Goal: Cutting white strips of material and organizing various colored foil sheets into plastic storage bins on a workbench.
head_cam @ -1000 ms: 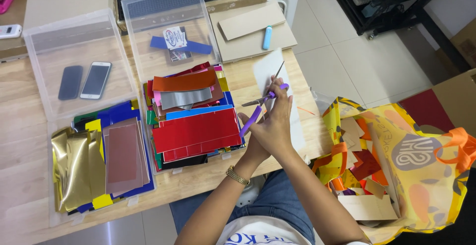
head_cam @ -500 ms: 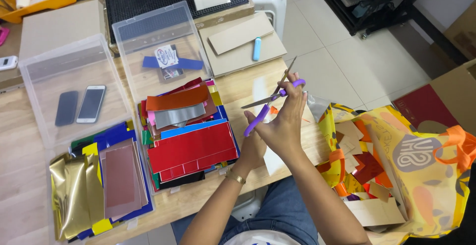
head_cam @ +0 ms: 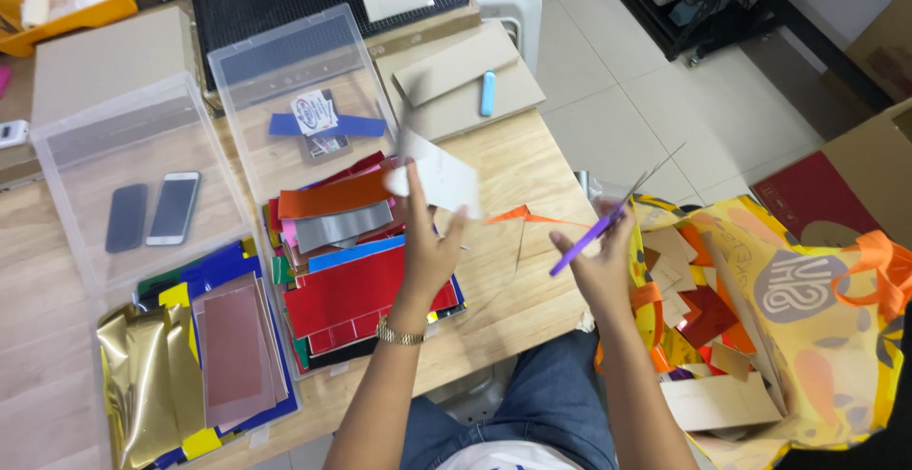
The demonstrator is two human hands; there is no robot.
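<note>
My left hand (head_cam: 429, 247) pinches a white card piece (head_cam: 439, 180) at frame centre, above the stack of coloured sheets (head_cam: 356, 280) on the counter (head_cam: 513, 270). My right hand (head_cam: 600, 266) grips purple-handled scissors (head_cam: 608, 221), blades apart, beside the yellow scrap bag (head_cam: 807, 337).

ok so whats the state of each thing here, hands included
left hand: holding a white card up
right hand: gripping purple scissors, blades open
two clear bins: open, no lids
two phones: screens dark, lying flat in a bin
yellow bag: open, full of scraps
</note>
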